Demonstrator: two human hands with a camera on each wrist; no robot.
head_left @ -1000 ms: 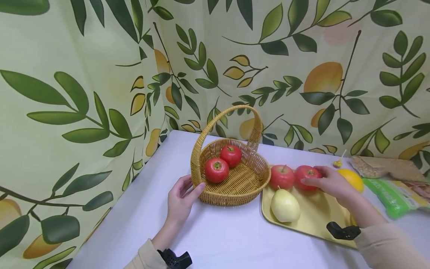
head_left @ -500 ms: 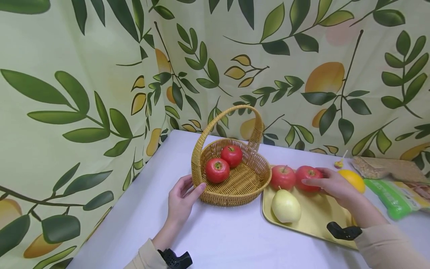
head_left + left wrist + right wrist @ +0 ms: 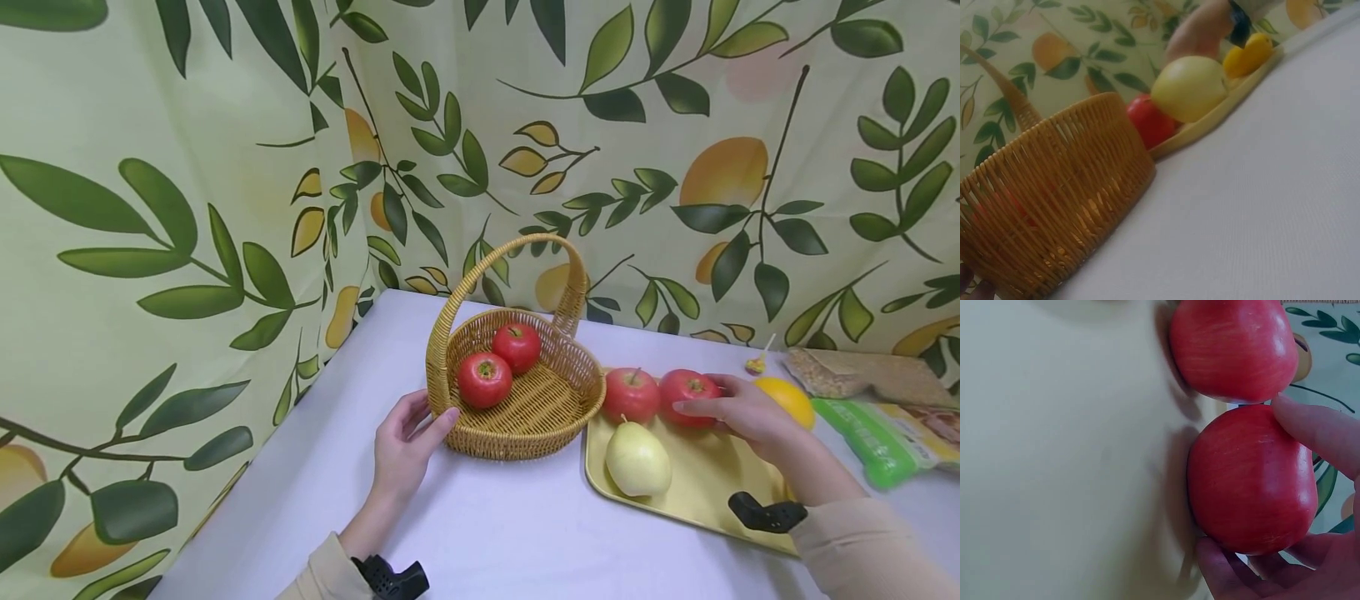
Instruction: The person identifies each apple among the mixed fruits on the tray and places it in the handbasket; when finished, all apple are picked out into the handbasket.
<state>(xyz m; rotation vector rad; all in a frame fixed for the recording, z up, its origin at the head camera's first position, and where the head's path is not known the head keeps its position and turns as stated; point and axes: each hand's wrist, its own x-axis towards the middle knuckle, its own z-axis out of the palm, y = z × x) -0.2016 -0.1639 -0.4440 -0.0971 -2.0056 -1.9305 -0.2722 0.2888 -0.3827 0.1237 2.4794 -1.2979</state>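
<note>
Nearest me: my beige sleeves [image 3: 870,542], a black wrist camera [image 3: 390,578] on each arm, white worktop [image 3: 480,529] below. Yellow tray [image 3: 708,487] on the right, pear [image 3: 639,460] at its near left corner. Yellow fruit [image 3: 1249,56] on the tray too, by my right wrist, mostly hidden in the head view. My left hand [image 3: 402,442] is part-closed, thumb and fingers curved round the left side of the wicker basket [image 3: 510,447]; basket upright on the worktop, left of the tray. My right hand [image 3: 742,407] is closed partway, thumb one side, fingers the other, gripping the held apple [image 3: 684,397] at the tray's far side; can't tell if it's lifted at all. Second apple [image 3: 628,397] just left of it. In the basket's left half: near apple [image 3: 484,381], far apple [image 3: 517,347]. Orange [image 3: 787,402] right of my right hand. Farther right, green packet [image 3: 870,442], brown bag [image 3: 892,377] beyond. Leaf-print cloth [image 3: 600,192] at the back.
</note>
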